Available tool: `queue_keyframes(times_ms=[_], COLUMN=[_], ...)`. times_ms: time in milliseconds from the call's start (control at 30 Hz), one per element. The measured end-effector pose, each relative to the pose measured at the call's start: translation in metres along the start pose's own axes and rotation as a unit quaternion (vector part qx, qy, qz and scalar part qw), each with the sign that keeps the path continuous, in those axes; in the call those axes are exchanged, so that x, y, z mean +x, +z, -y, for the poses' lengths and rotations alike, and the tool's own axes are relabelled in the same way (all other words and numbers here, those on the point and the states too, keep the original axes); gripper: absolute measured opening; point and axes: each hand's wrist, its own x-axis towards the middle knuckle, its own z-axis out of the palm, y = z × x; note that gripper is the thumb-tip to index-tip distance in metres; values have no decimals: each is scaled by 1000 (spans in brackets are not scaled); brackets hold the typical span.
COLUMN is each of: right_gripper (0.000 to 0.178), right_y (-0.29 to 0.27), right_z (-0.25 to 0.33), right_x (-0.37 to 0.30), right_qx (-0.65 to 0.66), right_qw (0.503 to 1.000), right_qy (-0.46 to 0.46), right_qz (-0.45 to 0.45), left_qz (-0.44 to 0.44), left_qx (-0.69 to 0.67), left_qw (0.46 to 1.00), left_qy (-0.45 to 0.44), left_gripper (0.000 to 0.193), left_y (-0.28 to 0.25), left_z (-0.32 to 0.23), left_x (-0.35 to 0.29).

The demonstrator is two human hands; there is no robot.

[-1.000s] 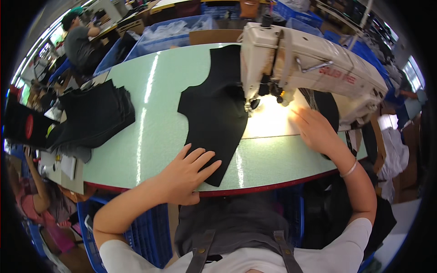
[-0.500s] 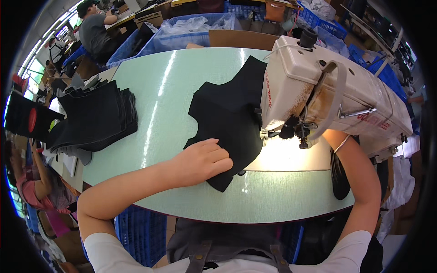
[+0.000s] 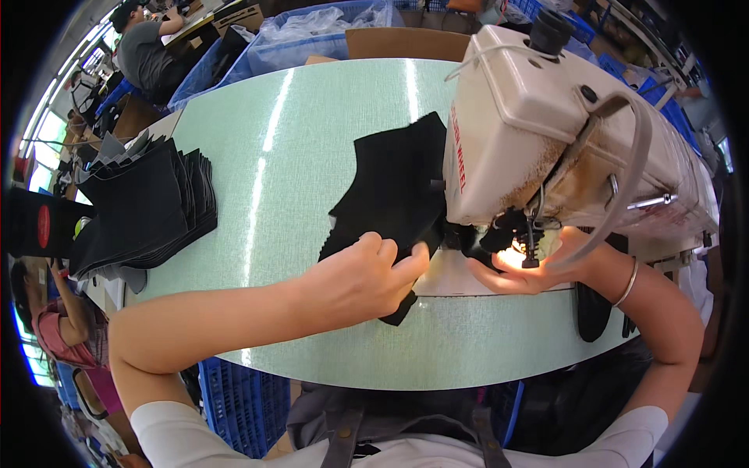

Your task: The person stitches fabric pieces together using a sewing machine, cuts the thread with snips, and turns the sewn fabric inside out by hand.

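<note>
A black fabric piece [image 3: 394, 175] lies on the pale green table, its right edge running to the sewing machine [image 3: 519, 117]. My left hand [image 3: 363, 277] is on the near part of the fabric, thumb and fingers curled closed on it. A short dark end of cloth sticks out below that hand. My right hand [image 3: 538, 269] is under the machine head beside the lit needle area, fingers stretched leftward and apart. The machine's needle parts cover some of it. Whether its fingertips touch the cloth is hard to see.
A stack of black cut pieces [image 3: 144, 207] is on the table's left. Dark pieces [image 3: 597, 308] lie near the right front edge. Behind the table are a cardboard sheet [image 3: 406, 43] and a blue bin [image 3: 300, 51] with clear plastic. Other people sit at the left.
My right hand has come out from behind the machine into the needle area. My left hand has shifted right, and the fabric has turned and bunched toward the machine. The view has shifted slightly.
</note>
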Motion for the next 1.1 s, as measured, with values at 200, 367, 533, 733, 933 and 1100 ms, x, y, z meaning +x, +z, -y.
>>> queue_keyframes(times_ms=[200, 367, 533, 733, 933, 1100], right_gripper=[47, 43, 40, 31, 30, 33], right_y=[-9, -19, -30, -36, -41, -45], right_z=[8, 22, 26, 27, 17, 17], right_x=[10, 20, 42, 58, 56, 58], right_qx=[225, 454, 474, 469, 492, 538], right_qw=[952, 760, 690, 645, 626, 573], right_qy=[208, 462, 544, 600, 603, 616], right_qz=[27, 48, 53, 64, 50, 49], left_qz=[-91, -185, -191, -162, -200, -203], left_qx=[83, -85, -240, -71, -101, -147], left_qw=[990, 969, 931, 969, 962, 954], left_qy=[-71, -140, -197, -170, -156, -162], left_gripper=[16, 14, 26, 26, 26, 30], left_y=[13, 35, 42, 47, 51, 50], left_z=[-17, -10, -12, -16, -13, -15], left_x=[17, 29, 25, 30, 28, 29])
